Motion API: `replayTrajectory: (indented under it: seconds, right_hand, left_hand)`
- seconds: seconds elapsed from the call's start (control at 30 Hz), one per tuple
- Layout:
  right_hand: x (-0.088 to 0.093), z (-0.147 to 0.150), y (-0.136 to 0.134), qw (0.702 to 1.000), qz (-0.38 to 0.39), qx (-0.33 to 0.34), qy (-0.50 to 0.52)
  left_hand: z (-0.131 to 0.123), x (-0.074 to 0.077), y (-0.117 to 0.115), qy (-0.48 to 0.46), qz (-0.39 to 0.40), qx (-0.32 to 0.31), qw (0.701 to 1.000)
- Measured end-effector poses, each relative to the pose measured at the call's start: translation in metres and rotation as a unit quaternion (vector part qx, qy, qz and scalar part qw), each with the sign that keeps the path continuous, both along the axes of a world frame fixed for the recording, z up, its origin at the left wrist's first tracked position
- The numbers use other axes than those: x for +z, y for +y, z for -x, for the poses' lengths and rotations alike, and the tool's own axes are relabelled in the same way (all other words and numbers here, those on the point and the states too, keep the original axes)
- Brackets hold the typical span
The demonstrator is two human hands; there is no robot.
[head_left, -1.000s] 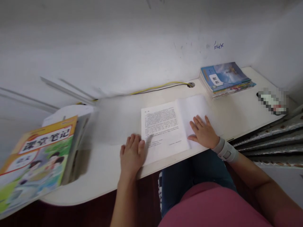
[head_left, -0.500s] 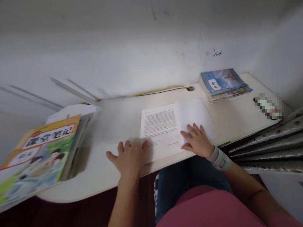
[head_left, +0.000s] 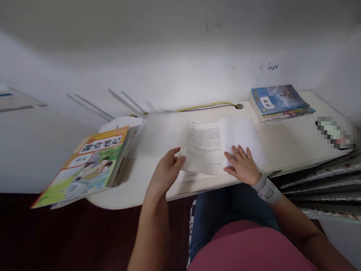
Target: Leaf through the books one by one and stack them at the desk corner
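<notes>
An open book lies on the white desk, with printed text on its left page and a blank right page. My left hand pinches the outer edge of the left page, which is raised and curves up off the sheet beneath. Flat on the blank page near the middle fold rests my right hand, fingers spread. A grey wristband circles the right wrist.
A stack of books with a colourful orange and green cover overhangs the desk's left end. At the back right sits a blue-covered book stack. A blurred-out phone-like object lies far right. A yellow cable runs along the wall.
My left hand has closed on the left page's edge and lifted it; before, it lay with fingers spread at the book's left side. My right hand stays on the blank page. The view has shifted left.
</notes>
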State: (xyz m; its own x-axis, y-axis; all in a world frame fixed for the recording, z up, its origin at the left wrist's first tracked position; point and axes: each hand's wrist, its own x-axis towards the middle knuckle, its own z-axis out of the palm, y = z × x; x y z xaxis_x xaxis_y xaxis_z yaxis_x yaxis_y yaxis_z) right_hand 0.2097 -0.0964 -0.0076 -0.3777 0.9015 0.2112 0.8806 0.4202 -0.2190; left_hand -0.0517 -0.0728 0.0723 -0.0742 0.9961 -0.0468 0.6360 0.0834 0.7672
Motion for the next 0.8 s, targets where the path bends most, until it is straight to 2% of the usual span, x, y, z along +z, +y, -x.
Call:
replayTrajectory:
  seconds: [0.1, 0.17, 0.2, 0.27, 0.33, 0.4, 0.47, 0.53, 0.6, 0.7, 0.73, 0.77, 0.8]
  right_hand:
    - [-0.003, -0.006, 0.004, 0.991, 0.033, 0.024, 0.126]
    - [-0.001, -0.016, 0.01, 0.955, 0.079, 0.037, 0.282]
    - [0.002, -0.024, 0.013, 0.922, 0.105, 0.035, 0.371]
    - [0.013, -0.042, 0.019, 0.832, 0.155, 0.014, 0.532]
    - [0.025, -0.063, 0.023, 0.755, 0.197, -0.001, 0.625]
    - [0.034, -0.084, 0.023, 0.725, 0.225, -0.014, 0.651]
    - [0.034, -0.102, 0.022, 0.721, 0.254, -0.04, 0.643]
    - [0.026, -0.116, 0.019, 0.725, 0.275, -0.077, 0.627]
    - [0.016, -0.126, 0.018, 0.742, 0.278, -0.094, 0.603]
    - [0.008, -0.133, 0.021, 0.817, 0.237, -0.069, 0.521]
    - [0.009, -0.134, 0.023, 0.846, 0.217, -0.058, 0.484]
    - [0.01, -0.133, 0.026, 0.871, 0.197, -0.048, 0.447]
    - [0.011, -0.133, 0.029, 0.893, 0.178, -0.04, 0.411]
  left_hand:
    - [-0.036, 0.023, 0.003, -0.019, -0.088, -0.019, 0.996]
    - [-0.072, 0.039, 0.003, 0.001, -0.128, -0.07, 0.989]
    - [-0.092, 0.046, 0.001, 0.017, -0.143, -0.096, 0.985]
    - [-0.128, 0.055, -0.004, 0.046, -0.167, -0.16, 0.972]
    - [-0.152, 0.053, -0.009, 0.06, -0.188, -0.238, 0.951]
    - [-0.159, 0.04, -0.01, 0.069, -0.206, -0.282, 0.935]
    - [-0.147, 0.019, -0.005, 0.078, -0.233, -0.256, 0.935]
    - [-0.122, -0.006, 0.005, 0.076, -0.267, -0.174, 0.945]
    - [-0.094, -0.031, 0.014, 0.041, -0.286, -0.077, 0.954]
    - [-0.063, -0.058, 0.022, -0.061, -0.249, 0.066, 0.964]
    - [-0.059, -0.064, 0.022, -0.095, -0.22, 0.077, 0.968]
    - [-0.059, -0.068, 0.021, -0.115, -0.191, 0.06, 0.973]
    - [-0.062, -0.07, 0.019, -0.112, -0.167, 0.016, 0.979]
